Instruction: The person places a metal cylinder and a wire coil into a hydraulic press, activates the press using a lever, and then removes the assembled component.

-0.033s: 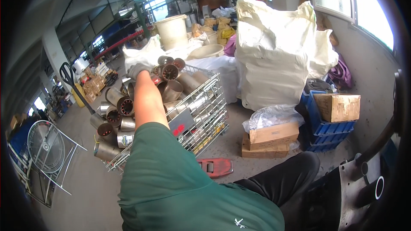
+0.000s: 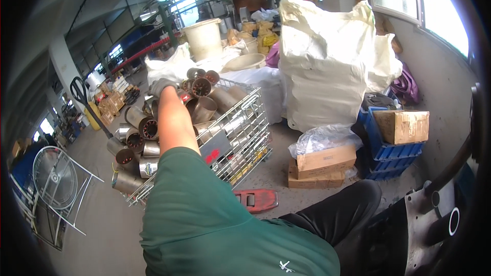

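My left hand (image 2: pixel 163 87), in a grey glove, reaches out over a wire cage cart (image 2: pixel 250 117) heaped with metal cylinders. It rests on or just above the far left part of the heap. My forearm and the back of the glove hide its fingers, so whether they grip a cylinder cannot be told. A wide steel cylinder (image 2: pixel 204 109) lies right of my forearm. Left of it is a cylinder with a dark, reddish toothed inside (image 2: pixel 149 128). Another toothed cylinder (image 2: pixel 201 87) tops the pile. My right hand is out of view.
A red pallet jack fork end (image 2: pixel 258 200) shows below the cage; a black jack handle (image 2: pixel 84 97) rises at left. Large white sacks (image 2: pixel 327 61), cardboard boxes (image 2: pixel 327 161) and blue crates (image 2: pixel 391 151) stand right. A metal wheel frame (image 2: pixel 55 178) stands far left.
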Tool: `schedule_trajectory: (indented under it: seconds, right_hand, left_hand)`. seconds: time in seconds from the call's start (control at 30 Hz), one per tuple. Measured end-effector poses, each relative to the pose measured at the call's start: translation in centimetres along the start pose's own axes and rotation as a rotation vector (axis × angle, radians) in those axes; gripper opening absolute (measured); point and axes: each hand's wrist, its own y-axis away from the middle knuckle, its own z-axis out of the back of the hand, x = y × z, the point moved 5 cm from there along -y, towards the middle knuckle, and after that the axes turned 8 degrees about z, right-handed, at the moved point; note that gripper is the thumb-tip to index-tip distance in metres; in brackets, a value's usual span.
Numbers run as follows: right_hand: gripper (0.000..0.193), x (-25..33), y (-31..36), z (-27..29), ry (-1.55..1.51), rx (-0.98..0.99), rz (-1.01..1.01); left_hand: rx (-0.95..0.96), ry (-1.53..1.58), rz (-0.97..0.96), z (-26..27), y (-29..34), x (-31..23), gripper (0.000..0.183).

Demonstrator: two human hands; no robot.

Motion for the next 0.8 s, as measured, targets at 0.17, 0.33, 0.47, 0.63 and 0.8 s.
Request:
schedule_trajectory:
  seconds: [0.17,0.33,0.47,0.63,0.8]
  right_hand:
    - [0.046,2.7,3.1,1.5,-0.241,-0.092,-0.153]
    - [0.039,-0.4,4.2,-1.7,0.073,-0.182,0.331]
    - [0.041,7.1,3.3,3.9,-0.728,0.083,-0.508]
    - [0.042,3.4,3.8,1.2,-0.311,-0.126,-0.093]
    - [0.043,2.7,4.1,0.9,-0.208,-0.093,-0.090]
  left_hand:
    - [0.008,0.087,0.097,2.7,7.3,0.6,0.062]
    - [0.278,0.022,-0.364,-1.7,3.3,-3.6,0.068]
    - [0.391,0.063,-0.609,-3.2,7.0,-6.5,0.075]
    - [0.456,0.176,-0.537,-4.6,8.1,-9.4,0.075]
    - [0.350,-0.003,-0.613,-5.4,9.0,-11.0,0.053]
